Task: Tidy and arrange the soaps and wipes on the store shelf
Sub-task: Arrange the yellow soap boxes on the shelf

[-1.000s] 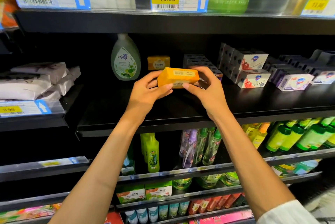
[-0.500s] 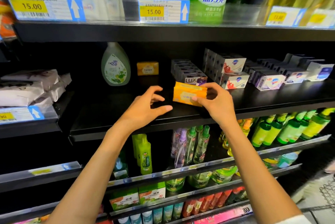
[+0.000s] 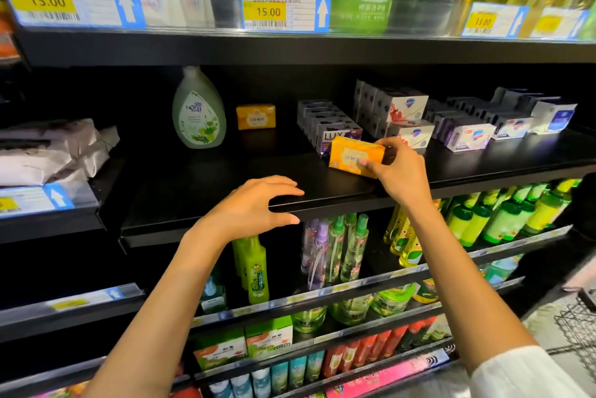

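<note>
The black middle shelf (image 3: 206,191) is carrying a pale green pump bottle (image 3: 198,112) standing upright toward the back left, with a small yellow soap box (image 3: 255,116) sitting just beside it to the right. Further right, a row of purple LUX boxes (image 3: 332,127) is running front to back, and next to those white soap boxes (image 3: 404,114) are stacking two high. More white and purple boxes (image 3: 503,118) are lining the right end. The lower-left shelf (image 3: 48,220) is holding piled white wipe packs (image 3: 48,152).
</note>
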A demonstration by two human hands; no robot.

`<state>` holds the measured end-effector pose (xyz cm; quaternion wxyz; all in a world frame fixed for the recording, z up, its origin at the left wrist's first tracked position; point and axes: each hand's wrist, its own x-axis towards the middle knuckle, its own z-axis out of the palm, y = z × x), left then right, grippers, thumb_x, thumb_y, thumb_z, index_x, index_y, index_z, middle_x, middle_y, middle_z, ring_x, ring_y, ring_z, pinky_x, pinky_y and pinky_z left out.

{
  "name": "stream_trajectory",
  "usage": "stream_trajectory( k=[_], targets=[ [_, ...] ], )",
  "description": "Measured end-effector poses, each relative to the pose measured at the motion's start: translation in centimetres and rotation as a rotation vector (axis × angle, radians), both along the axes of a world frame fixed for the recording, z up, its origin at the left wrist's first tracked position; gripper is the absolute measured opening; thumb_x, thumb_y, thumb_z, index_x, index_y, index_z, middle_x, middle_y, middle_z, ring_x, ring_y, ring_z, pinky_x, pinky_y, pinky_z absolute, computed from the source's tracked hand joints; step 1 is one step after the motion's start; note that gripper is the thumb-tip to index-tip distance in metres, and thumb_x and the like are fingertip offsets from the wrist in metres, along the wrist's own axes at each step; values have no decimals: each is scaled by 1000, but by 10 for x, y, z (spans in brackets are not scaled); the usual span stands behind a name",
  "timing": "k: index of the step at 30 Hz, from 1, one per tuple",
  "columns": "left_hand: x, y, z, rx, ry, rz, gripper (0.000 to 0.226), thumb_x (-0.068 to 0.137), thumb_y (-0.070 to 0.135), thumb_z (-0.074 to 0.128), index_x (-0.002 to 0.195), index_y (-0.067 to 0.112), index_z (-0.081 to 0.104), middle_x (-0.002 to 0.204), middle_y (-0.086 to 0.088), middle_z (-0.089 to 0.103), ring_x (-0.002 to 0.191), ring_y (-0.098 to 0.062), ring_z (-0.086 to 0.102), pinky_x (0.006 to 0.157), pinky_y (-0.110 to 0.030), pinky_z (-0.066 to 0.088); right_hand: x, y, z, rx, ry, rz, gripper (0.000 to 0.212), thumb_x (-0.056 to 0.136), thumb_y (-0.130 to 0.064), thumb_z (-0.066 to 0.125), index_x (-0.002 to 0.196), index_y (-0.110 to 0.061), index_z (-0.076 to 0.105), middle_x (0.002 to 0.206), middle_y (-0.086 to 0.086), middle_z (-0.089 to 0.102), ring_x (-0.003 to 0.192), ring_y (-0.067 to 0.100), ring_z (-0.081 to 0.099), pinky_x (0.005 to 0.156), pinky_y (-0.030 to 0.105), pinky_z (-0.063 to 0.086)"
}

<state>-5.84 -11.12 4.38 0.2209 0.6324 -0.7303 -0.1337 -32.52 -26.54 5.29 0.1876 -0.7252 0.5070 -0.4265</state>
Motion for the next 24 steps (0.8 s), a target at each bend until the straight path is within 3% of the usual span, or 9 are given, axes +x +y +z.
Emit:
stream_trajectory(
  k=[3,6,9,12,17,20,24],
  targets=[
    [-1,1,2,3,-1,4,59,88,48,78,143,45,57,157,21,44,150,-4,31,125,-43,29,0,1,0,-5,22,13,58,86,-40,84,135,-25,58,127,2,69,113,21,66,92,36,55],
    [-1,1,3,-2,16,-4,58,88,46,79,142,43,57,156,19,44,150,-5,32,125,-43,29,-2,13,-4,-152,104,8,67,87,-47,79,145,-33,48,139,-3,58,128,19,55,99,40,51],
    [-1,0,2,-6,20,-13,58,88,46,79,142,42,58,156,19,45,149,-4,34,124,-40,29,1,34,-8,-442,196,57,57,93,-40,73,144,-22,53,139,2,53,133,21,48,104,37,46],
    [0,1,4,-18,49,-25,52,89,49,76,138,38,63,149,18,52,142,-2,41,121,-34,33,14,49,-12,-632,320,241,45,99,-39,67,134,-12,62,136,7,57,132,23,51,109,36,45],
    [5,-6,14,-148,152,118,38,95,46,70,128,27,72,129,12,66,123,-2,57,107,-23,42,35,44,-19,-441,517,471,56,100,-65,51,139,-26,60,136,-3,60,128,16,55,100,41,52],
    [20,-29,18,-165,130,269,43,97,35,72,136,20,66,135,0,65,129,-13,57,105,-21,38,39,37,-20,-365,610,510,73,93,-83,38,145,-34,55,144,-8,56,134,13,51,104,41,50],
    [49,-76,16,-56,348,455,66,94,29,75,153,14,47,150,-10,55,138,-22,52,110,-28,41,37,35,-23,-352,674,485,80,86,-91,35,148,-43,51,152,-16,50,141,8,44,104,36,47]
  ],
)
